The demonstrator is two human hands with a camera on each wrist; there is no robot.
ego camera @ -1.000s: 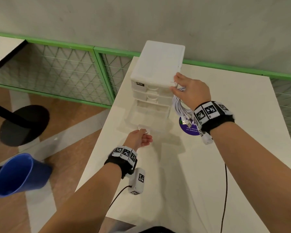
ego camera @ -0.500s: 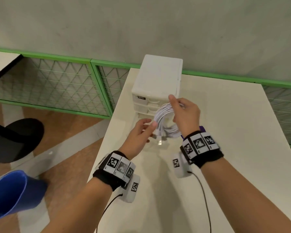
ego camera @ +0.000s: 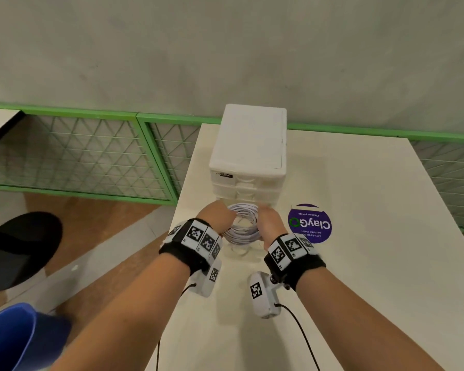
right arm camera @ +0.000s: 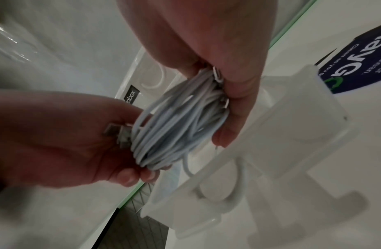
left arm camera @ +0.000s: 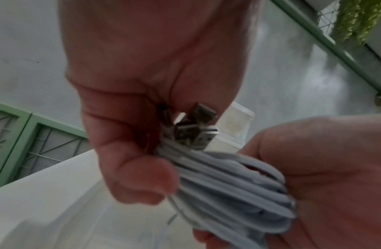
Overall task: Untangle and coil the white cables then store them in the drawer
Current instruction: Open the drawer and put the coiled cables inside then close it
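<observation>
A coil of white cables (ego camera: 243, 223) hangs flat between both hands, just in front of the white drawer unit (ego camera: 248, 153). My left hand (ego camera: 220, 218) grips the coil's left side, fingers curled round the strands and the metal USB plugs (left arm camera: 198, 131). My right hand (ego camera: 268, 218) grips the right side (right arm camera: 176, 128) with fingers wrapped over it. The translucent bottom drawer (right arm camera: 270, 151) is pulled out and lies directly below the coil (left arm camera: 228, 185). Whether the coil touches the drawer floor is hidden.
A purple round sticker (ego camera: 309, 223) is on the cream table (ego camera: 359, 263) right of the drawer. The table's left edge runs close to my left arm. A blue chair (ego camera: 16, 338), a black stool base (ego camera: 19, 247) and a green mesh fence (ego camera: 91, 153) stand left.
My left hand let go of the drawer handle and took the coil's left side. My right hand brought the coil from beside the unit down over the open drawer.
</observation>
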